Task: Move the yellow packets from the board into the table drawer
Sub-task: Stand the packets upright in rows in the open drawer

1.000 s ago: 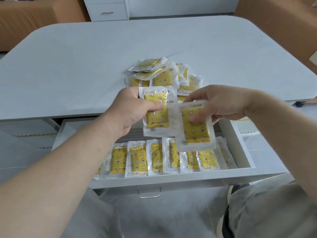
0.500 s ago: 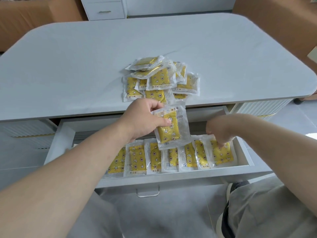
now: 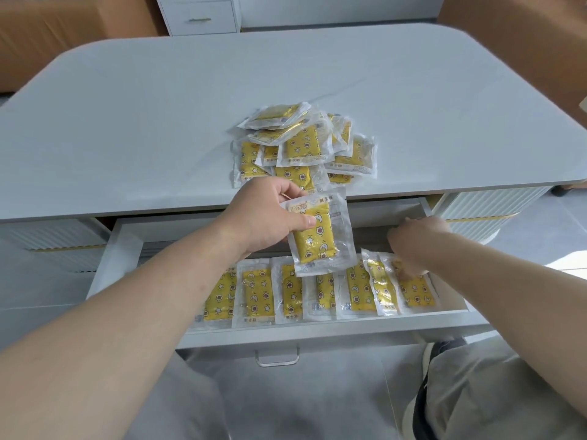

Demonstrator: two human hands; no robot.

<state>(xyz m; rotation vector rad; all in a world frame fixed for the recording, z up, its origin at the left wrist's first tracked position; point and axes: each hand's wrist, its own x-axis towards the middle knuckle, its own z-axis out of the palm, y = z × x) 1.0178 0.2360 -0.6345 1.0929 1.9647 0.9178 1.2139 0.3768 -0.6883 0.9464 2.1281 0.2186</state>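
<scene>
My left hand (image 3: 263, 217) grips one yellow packet (image 3: 317, 239) by its top left corner and holds it upright above the open table drawer (image 3: 317, 333). A row of several yellow packets (image 3: 257, 293) stands in the drawer. My right hand (image 3: 416, 239) reaches down into the drawer's right end, its curled fingers on the top of the rightmost packet (image 3: 416, 289) there. A loose pile of yellow packets (image 3: 305, 144) lies on the white table board (image 3: 158, 122), just beyond my left hand.
The drawer has a metal pull handle (image 3: 277, 358) at its front. A white cabinet with drawers (image 3: 197, 14) stands behind the table, with brown furniture on both sides. My knees and a dark shoe (image 3: 444, 347) are below the drawer.
My right hand carried its packet down into the drawer's right end and stays on it. My left hand lowered its packet from over the table edge to above the drawer.
</scene>
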